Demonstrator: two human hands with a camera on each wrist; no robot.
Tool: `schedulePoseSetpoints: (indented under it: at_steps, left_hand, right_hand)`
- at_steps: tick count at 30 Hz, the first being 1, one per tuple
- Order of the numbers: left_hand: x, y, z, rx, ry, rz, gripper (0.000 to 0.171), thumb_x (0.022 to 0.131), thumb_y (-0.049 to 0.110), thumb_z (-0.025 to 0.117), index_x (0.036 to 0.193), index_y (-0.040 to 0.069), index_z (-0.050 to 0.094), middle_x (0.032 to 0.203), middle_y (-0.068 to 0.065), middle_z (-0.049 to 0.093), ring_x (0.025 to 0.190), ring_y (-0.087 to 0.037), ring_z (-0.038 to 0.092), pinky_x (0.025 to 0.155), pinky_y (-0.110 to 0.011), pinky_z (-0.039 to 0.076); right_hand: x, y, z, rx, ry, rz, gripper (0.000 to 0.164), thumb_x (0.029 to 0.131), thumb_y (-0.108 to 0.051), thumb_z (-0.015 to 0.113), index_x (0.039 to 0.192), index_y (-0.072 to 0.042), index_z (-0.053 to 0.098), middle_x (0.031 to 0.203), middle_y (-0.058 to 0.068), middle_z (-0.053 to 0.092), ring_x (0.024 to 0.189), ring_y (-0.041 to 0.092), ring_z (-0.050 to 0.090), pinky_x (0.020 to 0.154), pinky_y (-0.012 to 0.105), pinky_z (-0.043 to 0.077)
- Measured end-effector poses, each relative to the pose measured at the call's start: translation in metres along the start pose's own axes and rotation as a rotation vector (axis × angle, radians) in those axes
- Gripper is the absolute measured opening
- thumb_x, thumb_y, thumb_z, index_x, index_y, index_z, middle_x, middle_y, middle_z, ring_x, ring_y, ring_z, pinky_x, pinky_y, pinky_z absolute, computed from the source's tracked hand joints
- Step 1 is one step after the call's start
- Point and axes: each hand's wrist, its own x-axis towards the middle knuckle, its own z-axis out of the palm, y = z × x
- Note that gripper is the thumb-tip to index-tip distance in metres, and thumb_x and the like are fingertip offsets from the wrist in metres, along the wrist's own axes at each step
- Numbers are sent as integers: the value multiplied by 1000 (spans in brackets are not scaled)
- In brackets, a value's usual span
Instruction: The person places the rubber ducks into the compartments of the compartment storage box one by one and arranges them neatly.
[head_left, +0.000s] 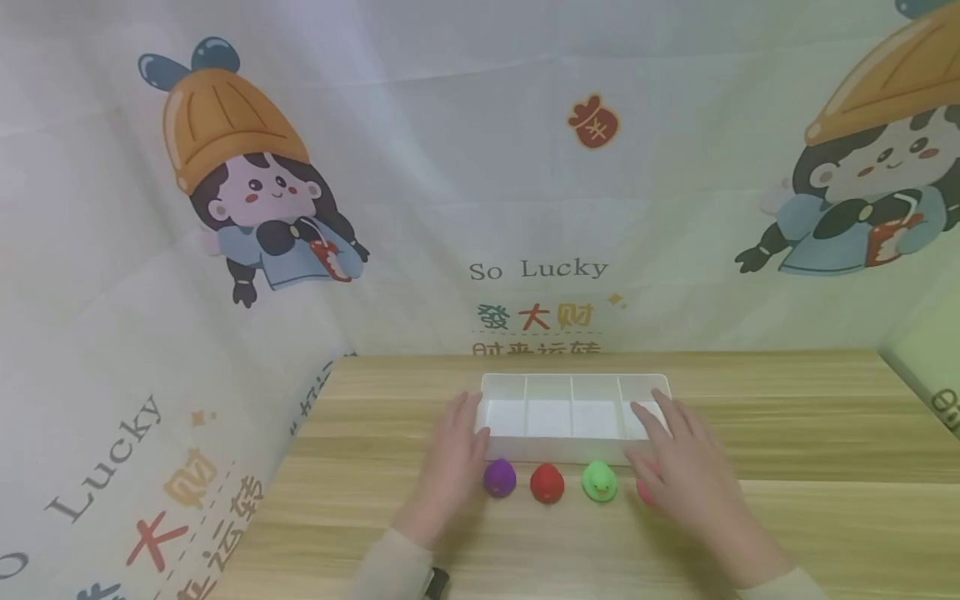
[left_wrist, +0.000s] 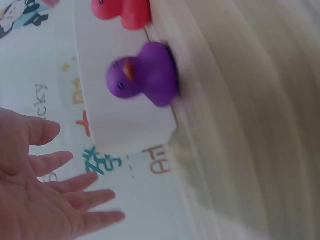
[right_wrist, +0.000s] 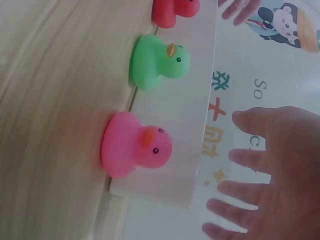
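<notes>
A white box [head_left: 558,451] with a row of compartments lies on the table, its compartments bare inside. In front of it stand a purple duck [head_left: 499,478], a red duck [head_left: 547,483], a green duck [head_left: 600,482] and a pink duck [right_wrist: 135,145], lined up left to right. My left hand [head_left: 453,454] is at the box's left end with fingers spread, holding nothing. Over the right end hovers my right hand [head_left: 686,458], fingers extended, partly covering the pink duck in the head view. Whether either hand touches the box I cannot tell.
The wooden table [head_left: 810,417] extends to both sides of the box. Behind it hangs a printed cloth [head_left: 420,167] with cartoon figures and lettering, which also runs along the left side. A dark object [head_left: 437,582] shows by the left sleeve.
</notes>
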Motion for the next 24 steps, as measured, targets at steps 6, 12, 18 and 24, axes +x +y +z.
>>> schedulePoseSetpoints:
  at_steps: [6,12,18,24]
  left_hand:
    - [1,-23,-4,-114,-45,55,49,89,21,52,134,14,35,138,-5,29,124,-24,27,99,-43,25]
    - [3,-37,-4,-172,-94,126,49,88,24,54,133,14,37,138,6,29,125,-23,24,99,-44,24]
    - [9,-46,0,-228,-95,177,44,89,13,51,131,12,39,137,8,30,125,-20,25,99,-44,25]
    - [13,-48,0,-231,-111,191,43,89,10,50,131,9,40,137,6,31,124,-18,25,99,-43,25]
  right_hand:
    - [-8,10,-3,139,72,-73,46,79,-28,63,121,-13,51,131,9,38,113,32,35,91,47,30]
    - [-17,18,-6,183,138,-70,33,75,-23,66,107,-16,60,118,1,48,109,24,41,84,39,39]
    - [-23,23,-8,222,117,-59,21,75,-22,68,95,-21,60,100,-12,52,92,11,48,74,30,44]
    - [-30,25,-5,257,4,-9,23,76,-32,69,96,-29,59,94,-15,54,79,9,56,64,32,48]
